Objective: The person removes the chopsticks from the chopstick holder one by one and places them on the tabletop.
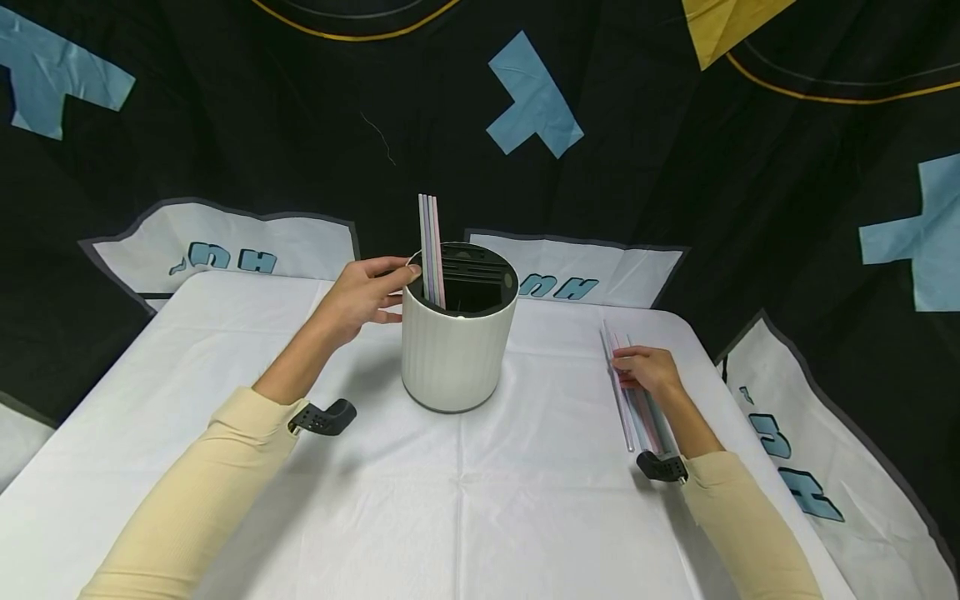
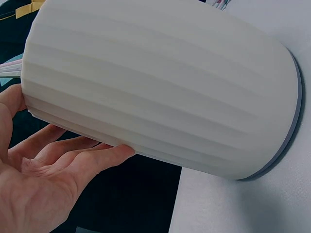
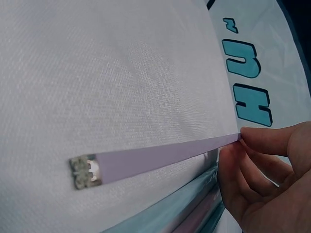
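Observation:
A white ribbed utensil holder [image 1: 457, 358] with a black slotted top stands upright on the table. Several slim pastel sticks [image 1: 431, 250], much like chopsticks, rise from its left side. My left hand [image 1: 365, 292] holds the holder's upper left side, thumb at the rim and fingers along the outer wall [image 2: 160, 92]. Over at the right, my right hand [image 1: 647, 368] pinches a flat lilac stick [image 3: 155, 158] between thumb and fingertips; its near end has a grey patterned tip. More pastel sticks [image 3: 170, 201] lie beneath that hand, partly hidden by it.
A white cloth covers the table [image 1: 375, 517]. Behind it hangs a black cloth backdrop [image 1: 300, 125] with blue shapes and white lettered panels. A black wrist strap [image 1: 324, 418] sits on the left sleeve, another strap [image 1: 662, 467] on the right.

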Demonstrator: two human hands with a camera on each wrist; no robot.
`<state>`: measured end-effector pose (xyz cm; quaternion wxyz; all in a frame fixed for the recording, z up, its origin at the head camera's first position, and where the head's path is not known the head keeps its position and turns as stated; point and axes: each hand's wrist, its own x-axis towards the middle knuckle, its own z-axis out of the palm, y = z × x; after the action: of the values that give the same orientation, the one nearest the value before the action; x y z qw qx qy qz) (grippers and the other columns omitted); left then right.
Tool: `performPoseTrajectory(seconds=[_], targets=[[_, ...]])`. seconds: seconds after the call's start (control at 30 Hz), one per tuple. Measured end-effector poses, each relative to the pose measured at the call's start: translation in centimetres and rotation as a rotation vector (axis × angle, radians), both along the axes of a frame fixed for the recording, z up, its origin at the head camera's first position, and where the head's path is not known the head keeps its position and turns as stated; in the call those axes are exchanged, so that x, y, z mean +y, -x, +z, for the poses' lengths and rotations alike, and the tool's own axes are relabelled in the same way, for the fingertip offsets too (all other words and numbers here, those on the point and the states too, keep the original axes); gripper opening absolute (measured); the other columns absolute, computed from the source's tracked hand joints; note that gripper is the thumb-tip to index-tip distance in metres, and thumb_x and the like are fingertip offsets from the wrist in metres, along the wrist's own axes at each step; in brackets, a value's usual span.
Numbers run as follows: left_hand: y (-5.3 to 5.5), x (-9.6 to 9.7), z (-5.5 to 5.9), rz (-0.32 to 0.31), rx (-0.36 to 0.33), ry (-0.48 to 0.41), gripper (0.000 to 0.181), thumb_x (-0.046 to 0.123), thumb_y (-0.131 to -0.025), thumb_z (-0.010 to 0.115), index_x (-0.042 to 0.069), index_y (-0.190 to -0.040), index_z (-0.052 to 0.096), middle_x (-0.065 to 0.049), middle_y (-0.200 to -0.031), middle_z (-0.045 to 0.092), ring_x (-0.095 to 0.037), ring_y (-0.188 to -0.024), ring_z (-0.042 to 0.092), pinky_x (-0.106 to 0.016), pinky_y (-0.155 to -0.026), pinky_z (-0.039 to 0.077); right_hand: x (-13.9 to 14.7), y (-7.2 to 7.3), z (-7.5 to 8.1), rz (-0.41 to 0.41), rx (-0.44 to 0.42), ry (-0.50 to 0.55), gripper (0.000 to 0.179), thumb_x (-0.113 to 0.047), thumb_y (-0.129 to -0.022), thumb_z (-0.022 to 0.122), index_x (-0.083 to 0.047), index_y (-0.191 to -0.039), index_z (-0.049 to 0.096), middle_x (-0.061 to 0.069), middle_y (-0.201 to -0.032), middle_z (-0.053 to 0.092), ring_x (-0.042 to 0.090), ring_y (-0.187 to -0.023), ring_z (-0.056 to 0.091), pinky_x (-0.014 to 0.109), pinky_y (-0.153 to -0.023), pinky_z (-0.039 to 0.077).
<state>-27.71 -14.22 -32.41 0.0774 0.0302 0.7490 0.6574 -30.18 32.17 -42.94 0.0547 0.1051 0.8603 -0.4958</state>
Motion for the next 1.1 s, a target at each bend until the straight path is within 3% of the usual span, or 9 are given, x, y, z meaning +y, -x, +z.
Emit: performPoseTrajectory(seconds=[0.43, 0.67, 0.83, 0.97, 1.1], targets=[[0.0, 0.0, 0.0, 0.003, -0.001, -0.007, 0.058, 0.033, -0.101, 0.064, 0.007, -0.15, 0.047, -0.014, -0.153, 0.05, -0.038, -0.133, 0.057, -0.052, -0.097, 0.056, 0.0, -0.2, -0.1, -0.027, -0.006, -0.047, 0.039, -0.014, -0.098, 0.065, 0.007, -0.131, 0.063, 0.004, -0.094, 0.07, 0.007, -0.071, 0.064, 0.019, -0.067, 0.059], [0.0, 0.0, 0.0, 0.001, -0.006, -0.005, 0.059, 0.034, -0.101, 0.064, 0.006, -0.15, 0.047, -0.015, -0.154, 0.049, -0.039, -0.135, 0.055, -0.052, -0.098, 0.055, -0.4, -0.4, 0.8, -0.024, 0.024, -0.064, 0.039, -0.018, -0.1, 0.062, 0.007, -0.13, 0.063, 0.015, -0.111, 0.069, 0.006, -0.074, 0.064, 0.018, -0.068, 0.058], [-0.1, 0.0, 0.1, 0.006, -0.002, 0.007, 0.06, 0.035, -0.1, 0.064, 0.007, -0.15, 0.046, -0.015, -0.154, 0.048, -0.039, -0.134, 0.055, -0.052, -0.099, 0.055, -2.2, 0.0, 3.5, 0.046, 0.083, -0.043, 0.042, -0.025, -0.102, 0.06, 0.006, -0.131, 0.062, 0.021, -0.119, 0.068, 0.013, -0.083, 0.068, 0.016, -0.073, 0.059], [-0.2, -0.1, 0.1, 0.006, 0.001, 0.003, 0.059, 0.035, -0.1, 0.064, 0.007, -0.15, 0.047, -0.015, -0.154, 0.049, -0.039, -0.134, 0.056, -0.052, -0.099, 0.055, -4.9, 0.1, 7.0, 0.093, 0.078, -0.03, 0.045, -0.032, -0.103, 0.059, -0.001, -0.136, 0.061, 0.023, -0.135, 0.063, 0.018, -0.095, 0.069, 0.016, -0.079, 0.059], [-0.1, 0.0, 0.0, -0.001, 0.001, -0.007, 0.059, 0.034, -0.1, 0.064, 0.006, -0.149, 0.047, -0.015, -0.154, 0.048, -0.039, -0.135, 0.055, -0.053, -0.099, 0.055, -8.1, -0.2, 10.3, 0.123, 0.079, 0.01, 0.045, -0.033, -0.101, 0.061, -0.007, -0.138, 0.06, 0.018, -0.136, 0.063, 0.019, -0.1, 0.069, 0.018, -0.085, 0.059]])
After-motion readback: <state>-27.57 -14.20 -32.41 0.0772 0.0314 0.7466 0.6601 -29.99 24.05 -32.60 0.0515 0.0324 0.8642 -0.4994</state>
